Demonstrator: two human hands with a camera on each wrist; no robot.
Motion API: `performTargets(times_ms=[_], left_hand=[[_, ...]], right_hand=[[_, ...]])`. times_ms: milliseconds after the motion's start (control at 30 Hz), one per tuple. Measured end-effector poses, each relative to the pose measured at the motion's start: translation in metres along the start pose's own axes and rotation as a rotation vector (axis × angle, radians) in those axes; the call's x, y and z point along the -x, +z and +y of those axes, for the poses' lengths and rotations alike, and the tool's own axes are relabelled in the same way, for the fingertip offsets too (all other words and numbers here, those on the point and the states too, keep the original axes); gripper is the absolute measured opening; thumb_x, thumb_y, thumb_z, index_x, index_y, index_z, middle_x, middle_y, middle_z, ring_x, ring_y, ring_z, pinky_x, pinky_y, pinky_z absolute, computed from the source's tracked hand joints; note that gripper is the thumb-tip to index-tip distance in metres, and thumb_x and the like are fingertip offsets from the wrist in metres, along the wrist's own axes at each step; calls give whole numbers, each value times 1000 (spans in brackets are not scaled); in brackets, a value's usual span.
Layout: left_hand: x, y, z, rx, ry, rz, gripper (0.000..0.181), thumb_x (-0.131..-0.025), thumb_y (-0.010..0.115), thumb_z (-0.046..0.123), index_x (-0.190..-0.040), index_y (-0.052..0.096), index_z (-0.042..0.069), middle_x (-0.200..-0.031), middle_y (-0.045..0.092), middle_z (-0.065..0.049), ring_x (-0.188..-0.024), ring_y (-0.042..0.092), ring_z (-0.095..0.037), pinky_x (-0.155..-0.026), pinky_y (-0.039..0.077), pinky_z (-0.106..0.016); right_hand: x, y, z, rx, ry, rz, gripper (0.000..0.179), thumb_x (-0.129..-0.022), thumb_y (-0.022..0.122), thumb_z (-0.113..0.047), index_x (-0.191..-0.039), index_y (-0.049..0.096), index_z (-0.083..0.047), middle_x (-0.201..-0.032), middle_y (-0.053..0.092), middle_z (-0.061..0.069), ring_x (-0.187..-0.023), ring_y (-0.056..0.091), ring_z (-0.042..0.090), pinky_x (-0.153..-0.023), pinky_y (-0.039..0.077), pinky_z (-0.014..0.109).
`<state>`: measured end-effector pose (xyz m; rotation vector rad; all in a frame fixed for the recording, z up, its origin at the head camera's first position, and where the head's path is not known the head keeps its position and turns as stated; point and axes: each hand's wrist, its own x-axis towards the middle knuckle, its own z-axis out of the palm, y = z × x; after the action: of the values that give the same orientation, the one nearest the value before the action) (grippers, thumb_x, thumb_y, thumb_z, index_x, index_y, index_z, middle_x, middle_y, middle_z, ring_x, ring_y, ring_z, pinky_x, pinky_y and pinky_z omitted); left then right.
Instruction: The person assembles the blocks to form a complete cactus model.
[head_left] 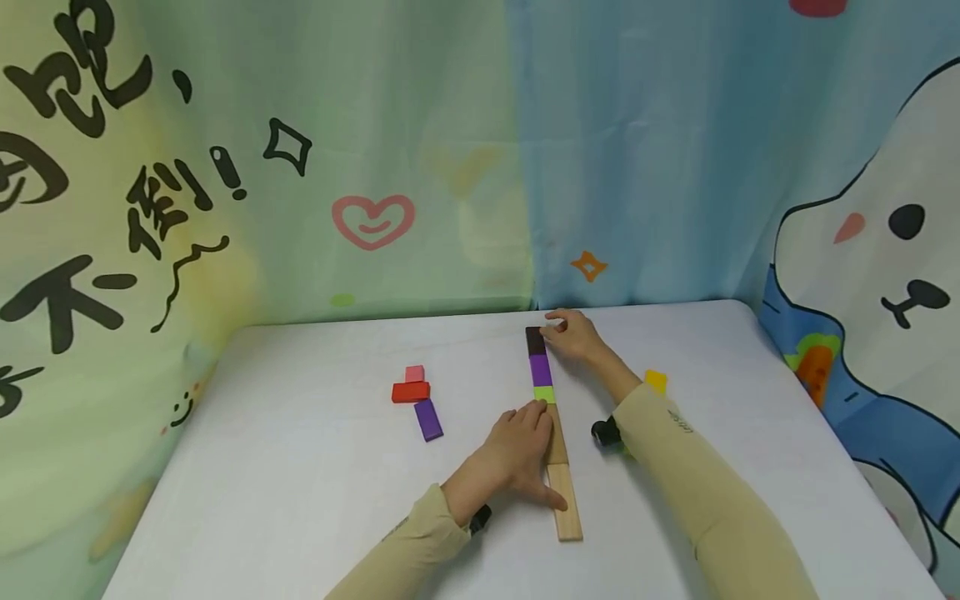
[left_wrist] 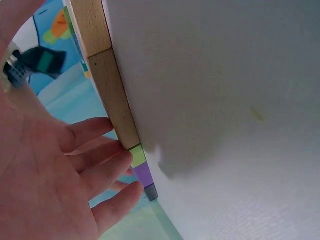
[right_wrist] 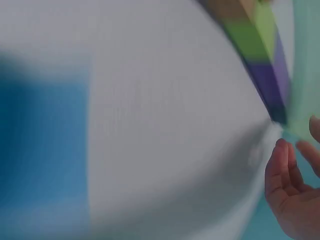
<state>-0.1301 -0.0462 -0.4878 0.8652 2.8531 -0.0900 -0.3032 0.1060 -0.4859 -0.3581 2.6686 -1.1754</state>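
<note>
A straight row of blocks runs away from me on the white table. From the near end it has two bare wooden blocks, a light green block, a purple block and a black block. My left hand rests along the row's left side, its fingertips touching the wood and the green block in the left wrist view. At the far end, my right hand is beside the black block, with bent fingers. Nothing shows between those fingers in the right wrist view, where the purple block is blurred.
Left of the row lie a pink block, a red block and another purple block. A yellow block lies beyond my right forearm, which partly hides a green piece. A printed curtain hangs behind the table.
</note>
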Motion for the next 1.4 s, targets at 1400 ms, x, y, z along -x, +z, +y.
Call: performTargets(times_ms=[1400], left_hand=[[-1,1,-3,3,4,8,116,-59,69,84,-142,40,9,-146,37,-7,-133,39,-20,-102,40,-34]], right_hand=[[-36,-6,11,-82,-138,104,21,-93,62,2,-110,67,11,-106,64,27,-97,59,37,-79,48,40]])
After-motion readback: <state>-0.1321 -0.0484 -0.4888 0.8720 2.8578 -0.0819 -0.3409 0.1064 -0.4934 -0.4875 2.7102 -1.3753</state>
